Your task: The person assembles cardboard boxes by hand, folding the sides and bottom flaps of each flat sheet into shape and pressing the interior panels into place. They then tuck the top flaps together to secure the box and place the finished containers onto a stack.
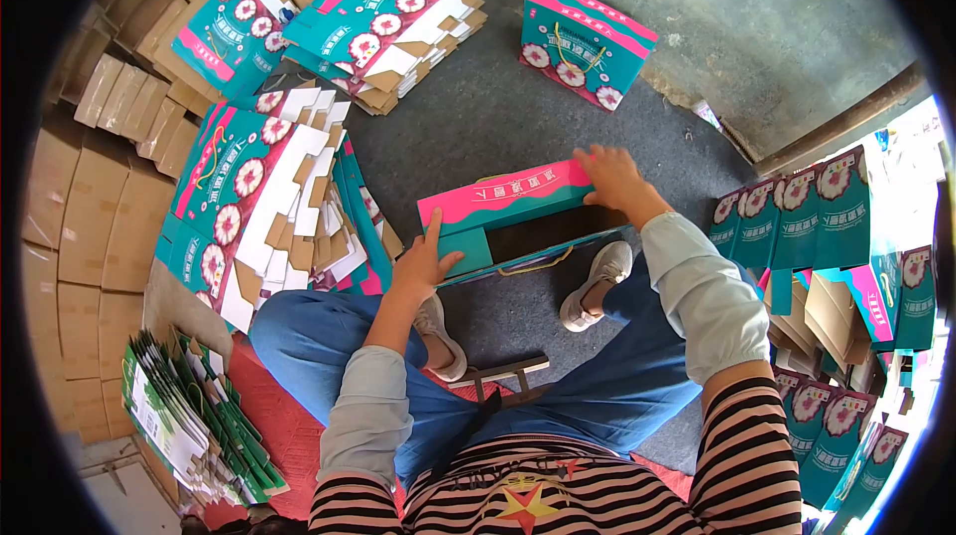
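A teal and pink cardboard gift box lies on the dark floor between my feet, one long side open onto its brown inside. My left hand rests at the box's left end, index finger stretched along the edge and thumb spread over a teal end flap. At the other end, my right hand is closed over the corner of the pink strip, thumb below it. A yellow cord handle hangs along the near edge.
Flattened teal cartons are piled at left, more cartons behind. A finished box stands near the wall. Rows of boxes line the right. Green folded cartons and brown boxes sit at left.
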A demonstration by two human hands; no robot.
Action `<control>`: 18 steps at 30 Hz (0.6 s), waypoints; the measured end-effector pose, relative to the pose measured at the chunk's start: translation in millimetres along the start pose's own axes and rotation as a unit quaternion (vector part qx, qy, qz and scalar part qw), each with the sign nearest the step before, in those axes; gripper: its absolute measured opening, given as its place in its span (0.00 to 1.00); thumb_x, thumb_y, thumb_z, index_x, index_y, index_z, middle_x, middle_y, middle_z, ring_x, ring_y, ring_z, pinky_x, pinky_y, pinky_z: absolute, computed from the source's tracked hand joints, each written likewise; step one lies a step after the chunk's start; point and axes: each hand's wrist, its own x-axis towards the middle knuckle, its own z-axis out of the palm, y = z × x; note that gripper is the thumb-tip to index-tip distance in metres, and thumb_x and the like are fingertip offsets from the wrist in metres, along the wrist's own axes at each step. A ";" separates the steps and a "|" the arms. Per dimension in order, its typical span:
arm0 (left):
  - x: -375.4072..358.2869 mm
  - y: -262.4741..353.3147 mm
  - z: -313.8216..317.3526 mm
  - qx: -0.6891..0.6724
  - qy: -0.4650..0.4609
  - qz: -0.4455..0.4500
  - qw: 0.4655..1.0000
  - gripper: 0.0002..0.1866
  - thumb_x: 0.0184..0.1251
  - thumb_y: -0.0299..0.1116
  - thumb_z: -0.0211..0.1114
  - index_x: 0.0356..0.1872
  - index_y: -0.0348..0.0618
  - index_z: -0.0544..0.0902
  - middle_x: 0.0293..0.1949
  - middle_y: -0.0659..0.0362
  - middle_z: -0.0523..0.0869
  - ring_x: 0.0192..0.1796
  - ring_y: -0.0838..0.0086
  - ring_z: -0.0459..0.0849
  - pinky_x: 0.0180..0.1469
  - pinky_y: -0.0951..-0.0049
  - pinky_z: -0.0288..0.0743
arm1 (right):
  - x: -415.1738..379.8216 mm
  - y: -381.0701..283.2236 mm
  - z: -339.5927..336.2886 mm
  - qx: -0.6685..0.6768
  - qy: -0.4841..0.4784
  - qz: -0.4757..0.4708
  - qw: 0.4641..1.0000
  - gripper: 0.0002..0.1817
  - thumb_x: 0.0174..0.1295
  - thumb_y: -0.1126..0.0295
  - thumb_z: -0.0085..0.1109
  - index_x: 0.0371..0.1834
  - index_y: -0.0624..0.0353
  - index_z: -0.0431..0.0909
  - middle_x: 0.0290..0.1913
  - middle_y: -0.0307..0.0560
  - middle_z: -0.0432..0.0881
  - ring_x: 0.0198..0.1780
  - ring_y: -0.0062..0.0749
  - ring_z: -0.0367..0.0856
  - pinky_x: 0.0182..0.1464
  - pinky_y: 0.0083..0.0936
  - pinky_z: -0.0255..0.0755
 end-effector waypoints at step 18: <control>2.1 -4.3 4.9 -0.004 0.026 0.018 1.000 0.48 0.63 0.56 0.62 0.76 0.58 0.41 0.51 0.39 0.78 0.49 0.47 0.82 0.49 0.55 0.77 | -11.6 21.6 20.1 0.328 -0.214 -0.044 0.919 0.22 0.56 0.66 0.64 0.54 0.54 0.73 0.35 0.47 0.83 0.35 0.35 0.82 0.40 0.35 0.74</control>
